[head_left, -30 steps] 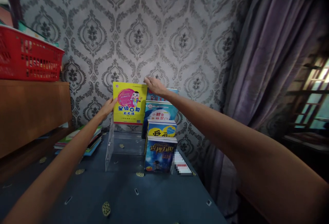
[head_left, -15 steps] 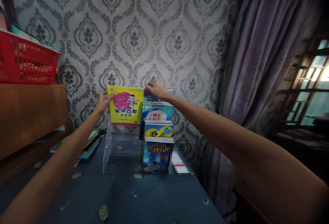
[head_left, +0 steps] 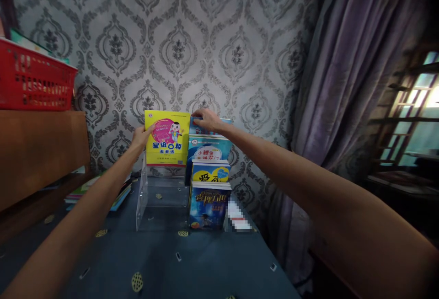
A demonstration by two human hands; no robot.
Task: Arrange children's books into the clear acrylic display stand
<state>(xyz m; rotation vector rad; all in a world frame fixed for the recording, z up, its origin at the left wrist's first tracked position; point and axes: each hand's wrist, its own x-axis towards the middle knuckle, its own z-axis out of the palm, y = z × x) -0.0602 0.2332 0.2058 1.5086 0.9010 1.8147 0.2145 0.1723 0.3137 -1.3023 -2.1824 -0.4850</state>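
Note:
My left hand (head_left: 140,138) is closed on the left edge of a yellow workbook (head_left: 167,157), thumb on the cover and the other fingers hidden behind it. The workbook stands upright at the back of a clear acrylic book stand (head_left: 141,198). My right hand (head_left: 208,120) pinches the top edge of a blue book (head_left: 224,125) near its left corner, beside the yellow workbook. In front of that book, stepped downward, are a light blue book (head_left: 209,146), a yellow-and-blue book (head_left: 211,172) and a dark blue book (head_left: 209,207).
A patterned dark cloth covers the table (head_left: 192,271). Left of the stand lies a pile of books (head_left: 85,192), partly behind my forearm. A red basket (head_left: 37,77) sits on a wooden cabinet (head_left: 44,152). A purple curtain (head_left: 329,107) hangs at the right.
The yellow workbook has risen slightly and stands straighter. My left fingers have slipped further behind it. My right fingertips have shifted slightly at the blue book's top corner.

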